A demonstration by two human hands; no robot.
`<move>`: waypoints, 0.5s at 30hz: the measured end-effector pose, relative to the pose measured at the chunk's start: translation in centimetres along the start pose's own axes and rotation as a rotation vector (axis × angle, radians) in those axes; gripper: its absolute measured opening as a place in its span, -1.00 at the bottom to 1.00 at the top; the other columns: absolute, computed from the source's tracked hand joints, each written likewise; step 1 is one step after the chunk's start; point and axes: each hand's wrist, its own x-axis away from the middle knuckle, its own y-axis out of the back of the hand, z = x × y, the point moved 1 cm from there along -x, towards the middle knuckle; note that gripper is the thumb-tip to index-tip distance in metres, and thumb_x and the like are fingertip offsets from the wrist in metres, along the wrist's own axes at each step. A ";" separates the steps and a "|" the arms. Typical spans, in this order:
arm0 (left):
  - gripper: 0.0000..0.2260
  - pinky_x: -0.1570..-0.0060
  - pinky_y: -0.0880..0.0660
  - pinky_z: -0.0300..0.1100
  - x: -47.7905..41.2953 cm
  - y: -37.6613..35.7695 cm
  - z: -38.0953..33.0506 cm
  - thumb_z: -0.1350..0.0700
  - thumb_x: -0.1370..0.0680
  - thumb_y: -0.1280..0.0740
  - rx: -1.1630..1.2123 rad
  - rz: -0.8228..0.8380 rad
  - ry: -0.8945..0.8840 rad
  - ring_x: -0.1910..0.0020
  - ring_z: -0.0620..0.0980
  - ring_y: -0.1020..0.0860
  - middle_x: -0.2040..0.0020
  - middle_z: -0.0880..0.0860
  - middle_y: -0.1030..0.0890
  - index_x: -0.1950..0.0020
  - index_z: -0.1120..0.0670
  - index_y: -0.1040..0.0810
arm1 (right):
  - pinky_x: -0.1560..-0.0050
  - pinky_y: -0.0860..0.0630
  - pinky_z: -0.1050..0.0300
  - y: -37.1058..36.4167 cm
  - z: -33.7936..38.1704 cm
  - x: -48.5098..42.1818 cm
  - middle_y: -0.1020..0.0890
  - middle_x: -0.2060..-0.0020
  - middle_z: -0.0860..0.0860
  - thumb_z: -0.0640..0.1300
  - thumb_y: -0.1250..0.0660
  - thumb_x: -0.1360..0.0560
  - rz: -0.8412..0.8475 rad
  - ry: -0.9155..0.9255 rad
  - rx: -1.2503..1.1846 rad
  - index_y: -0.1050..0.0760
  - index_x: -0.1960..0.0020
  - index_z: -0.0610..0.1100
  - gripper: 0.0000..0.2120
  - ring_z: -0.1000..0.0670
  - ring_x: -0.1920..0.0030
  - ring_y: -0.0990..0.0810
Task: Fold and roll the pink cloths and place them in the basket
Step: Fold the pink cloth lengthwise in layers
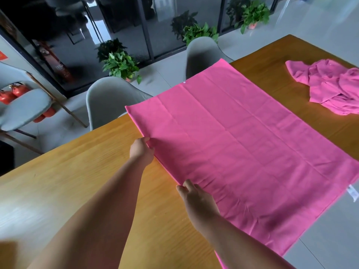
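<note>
Pink cloth (pixel 242 142), judged soft, light and limp, flat on tabletop (pixel 77 191); left hand (pixel 141 151) and right hand (pixel 197 198) each pinch its edge, a sound grip.

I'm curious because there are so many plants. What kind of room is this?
Probably an office meeting room: a long wooden table with grey chairs, dark glass partition walls and red fire extinguishers.

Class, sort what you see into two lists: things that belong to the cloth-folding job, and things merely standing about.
Job in hand:
spread pink cloth
crumpled pink cloth
left hand and right hand, both gripping the spread cloth's edge

Standing about:
grey chairs
potted plants
red fire extinguishers
</note>
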 end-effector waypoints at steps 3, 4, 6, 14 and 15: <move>-0.53 -0.19 -0.60 0.04 0.6 1.5 0.9 0.14 -0.62 -0.39 -0.007 -0.044 -0.001 -0.25 0.20 -0.61 -0.39 0.13 -0.59 -0.54 0.02 -0.50 | -0.24 -0.60 -0.03 0.3 0.8 -0.2 -0.46 -0.33 -0.03 -0.46 -0.23 -0.57 0.009 0.047 -0.047 -0.33 -0.55 -0.09 -0.40 -0.05 -0.24 -0.55; -0.53 -0.19 -0.60 0.03 1.0 2.1 1.3 0.15 -0.62 -0.37 -0.009 -0.059 0.004 -0.27 0.21 -0.60 -0.40 0.14 -0.58 -0.54 0.02 -0.49 | -0.23 -0.59 -0.05 0.3 1.1 -0.4 -0.47 -0.31 0.00 -0.44 -0.21 -0.59 0.009 0.062 -0.063 -0.34 -0.55 -0.07 -0.42 -0.05 -0.21 -0.56; -0.54 -0.16 -0.60 0.00 1.7 3.5 2.0 0.17 -0.62 -0.35 -0.008 -0.084 0.013 -0.26 0.22 -0.61 -0.37 0.16 -0.60 -0.54 0.02 -0.50 | -0.21 -0.59 -0.04 0.3 1.6 -0.6 -0.46 -0.28 0.06 -0.39 -0.24 -0.59 0.009 0.102 -0.077 -0.37 -0.53 -0.01 -0.43 -0.04 -0.16 -0.59; -0.60 0.17 -0.70 0.07 3.7 8.5 3.9 0.16 -0.55 -0.44 0.186 -0.185 0.098 0.17 0.17 -0.73 0.03 0.10 -0.75 -0.36 -0.13 -0.65 | -0.18 -0.57 0.09 2.8 3.6 0.1 -0.55 -0.21 0.20 -0.26 -0.36 -0.60 -0.032 0.097 -0.398 -0.53 -0.44 0.07 -0.54 0.07 -0.12 -0.61; -0.58 0.18 -0.70 0.09 3.9 8.9 3.7 0.19 -0.53 -0.46 0.241 -0.183 0.103 0.19 0.17 -0.73 0.03 0.09 -0.75 -0.35 -0.14 -0.66 | -0.18 -0.56 0.11 3.3 3.6 0.3 -0.56 -0.19 0.20 -0.26 -0.38 -0.59 -0.036 0.091 -0.449 -0.55 -0.43 0.07 -0.55 0.09 -0.10 -0.61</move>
